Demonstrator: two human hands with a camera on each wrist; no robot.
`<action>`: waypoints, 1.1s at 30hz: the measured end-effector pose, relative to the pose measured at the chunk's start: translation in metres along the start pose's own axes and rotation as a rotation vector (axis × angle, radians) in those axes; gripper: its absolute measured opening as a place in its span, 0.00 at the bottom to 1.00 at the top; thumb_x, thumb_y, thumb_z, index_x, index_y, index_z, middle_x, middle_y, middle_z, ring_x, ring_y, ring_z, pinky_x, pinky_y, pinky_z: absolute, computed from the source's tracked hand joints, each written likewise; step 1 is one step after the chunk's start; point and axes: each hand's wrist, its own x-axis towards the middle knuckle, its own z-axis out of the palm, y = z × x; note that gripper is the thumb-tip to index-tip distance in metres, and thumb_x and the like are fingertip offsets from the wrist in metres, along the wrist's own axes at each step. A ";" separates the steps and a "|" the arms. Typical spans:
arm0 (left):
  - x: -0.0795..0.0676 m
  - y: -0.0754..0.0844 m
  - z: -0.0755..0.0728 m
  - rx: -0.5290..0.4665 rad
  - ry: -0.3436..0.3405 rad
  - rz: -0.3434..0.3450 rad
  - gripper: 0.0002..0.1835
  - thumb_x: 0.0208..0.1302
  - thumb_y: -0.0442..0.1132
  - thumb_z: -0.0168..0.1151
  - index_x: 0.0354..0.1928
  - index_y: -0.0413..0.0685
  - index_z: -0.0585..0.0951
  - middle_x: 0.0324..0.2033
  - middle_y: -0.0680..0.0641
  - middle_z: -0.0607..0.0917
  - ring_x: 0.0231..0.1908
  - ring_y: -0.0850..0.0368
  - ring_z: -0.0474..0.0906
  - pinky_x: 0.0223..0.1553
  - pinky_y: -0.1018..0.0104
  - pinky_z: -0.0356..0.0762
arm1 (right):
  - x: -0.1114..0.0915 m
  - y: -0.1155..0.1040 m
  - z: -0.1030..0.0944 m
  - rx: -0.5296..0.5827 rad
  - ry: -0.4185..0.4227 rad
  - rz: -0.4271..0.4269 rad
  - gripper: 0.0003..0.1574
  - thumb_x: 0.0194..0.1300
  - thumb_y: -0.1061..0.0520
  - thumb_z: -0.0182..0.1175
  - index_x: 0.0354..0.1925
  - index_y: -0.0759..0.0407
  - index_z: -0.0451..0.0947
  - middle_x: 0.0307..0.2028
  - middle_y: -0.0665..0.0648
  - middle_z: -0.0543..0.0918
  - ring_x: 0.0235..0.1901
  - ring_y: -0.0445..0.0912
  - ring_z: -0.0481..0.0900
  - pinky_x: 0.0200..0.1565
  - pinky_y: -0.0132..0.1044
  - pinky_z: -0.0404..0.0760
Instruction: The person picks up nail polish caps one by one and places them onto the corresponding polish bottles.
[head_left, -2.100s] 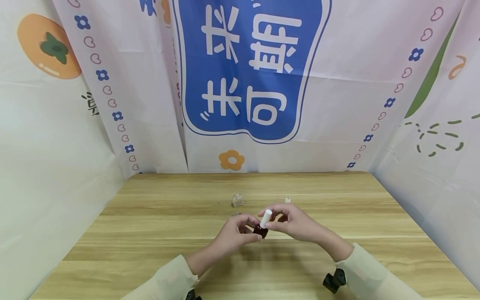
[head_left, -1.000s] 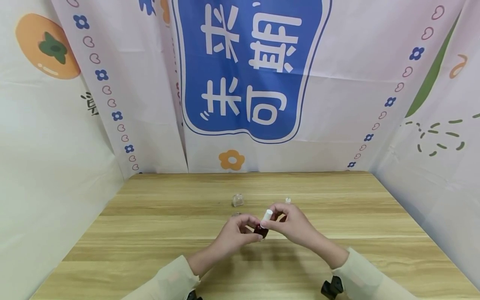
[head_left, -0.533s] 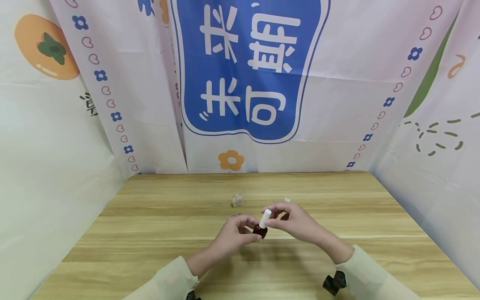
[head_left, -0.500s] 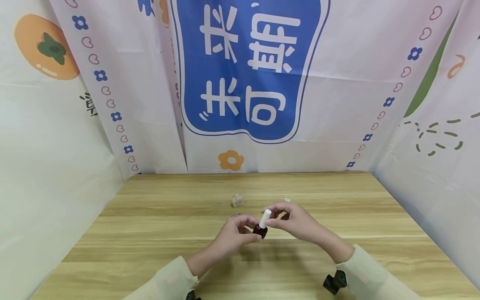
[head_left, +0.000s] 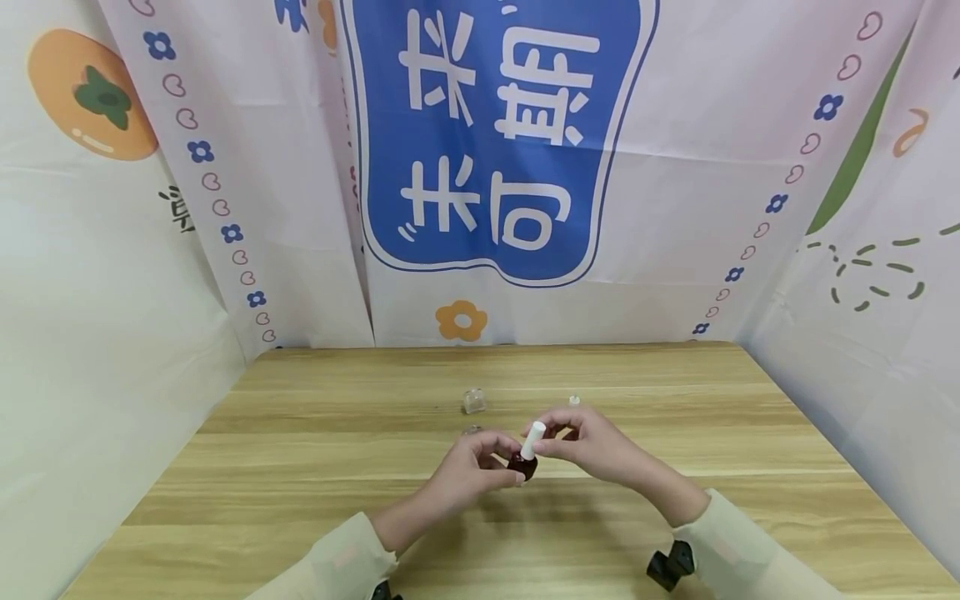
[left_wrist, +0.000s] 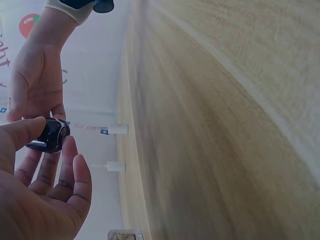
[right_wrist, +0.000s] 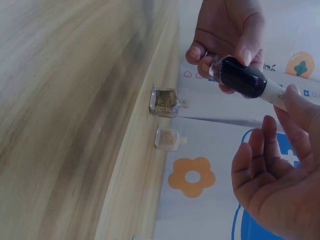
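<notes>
Over the table point(head_left: 322, 450), inward-angled hands point(head_left: 471, 468) point(head_left: 592, 447) pinch: left the bottle point(right_wrist: 243, 78), right its cap point(head_left: 534, 439).

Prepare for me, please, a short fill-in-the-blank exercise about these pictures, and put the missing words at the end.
1. The left hand grips a bottle, and the right hand pinches its ____ cap.
2. In the right wrist view, ____ more bottles stand on the table.
3. The big flower on the cloth is ____.

Missing words: white; two; orange.
</notes>
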 end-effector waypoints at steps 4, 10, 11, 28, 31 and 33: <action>-0.001 0.002 0.000 0.002 0.004 0.000 0.15 0.54 0.29 0.70 0.45 0.37 0.81 0.41 0.45 0.84 0.34 0.54 0.82 0.36 0.67 0.81 | 0.001 -0.001 0.002 0.012 0.037 0.028 0.08 0.65 0.53 0.65 0.40 0.54 0.83 0.35 0.52 0.81 0.39 0.50 0.77 0.39 0.40 0.79; -0.001 0.002 -0.001 0.011 0.019 0.000 0.14 0.55 0.30 0.70 0.45 0.37 0.81 0.40 0.45 0.84 0.33 0.54 0.81 0.36 0.67 0.81 | 0.002 0.001 0.007 0.007 0.088 0.050 0.07 0.63 0.53 0.66 0.38 0.54 0.83 0.33 0.52 0.81 0.37 0.50 0.77 0.38 0.39 0.79; -0.001 0.002 -0.001 0.015 0.024 0.001 0.14 0.55 0.30 0.70 0.45 0.37 0.81 0.40 0.45 0.84 0.33 0.54 0.81 0.35 0.67 0.81 | 0.002 0.002 0.008 0.006 0.096 0.048 0.07 0.63 0.53 0.67 0.38 0.54 0.83 0.33 0.51 0.81 0.37 0.49 0.77 0.38 0.39 0.79; -0.001 0.002 0.003 0.032 0.069 -0.001 0.14 0.55 0.30 0.70 0.45 0.37 0.81 0.38 0.46 0.84 0.32 0.55 0.81 0.31 0.67 0.80 | 0.000 -0.001 0.013 0.025 0.168 0.048 0.08 0.62 0.57 0.67 0.40 0.59 0.83 0.31 0.51 0.80 0.35 0.47 0.76 0.35 0.37 0.79; 0.000 0.002 0.003 0.035 0.064 0.003 0.14 0.56 0.30 0.70 0.45 0.37 0.81 0.38 0.46 0.84 0.33 0.54 0.81 0.34 0.67 0.80 | 0.000 -0.001 0.013 0.031 0.174 0.051 0.09 0.63 0.57 0.66 0.41 0.60 0.82 0.32 0.51 0.80 0.36 0.47 0.76 0.35 0.36 0.78; 0.000 0.002 0.003 0.034 0.062 0.008 0.15 0.56 0.31 0.70 0.45 0.37 0.81 0.38 0.46 0.84 0.33 0.54 0.81 0.35 0.67 0.81 | 0.000 -0.001 0.013 0.036 0.177 0.052 0.09 0.63 0.57 0.66 0.41 0.60 0.82 0.32 0.52 0.80 0.36 0.47 0.76 0.36 0.36 0.78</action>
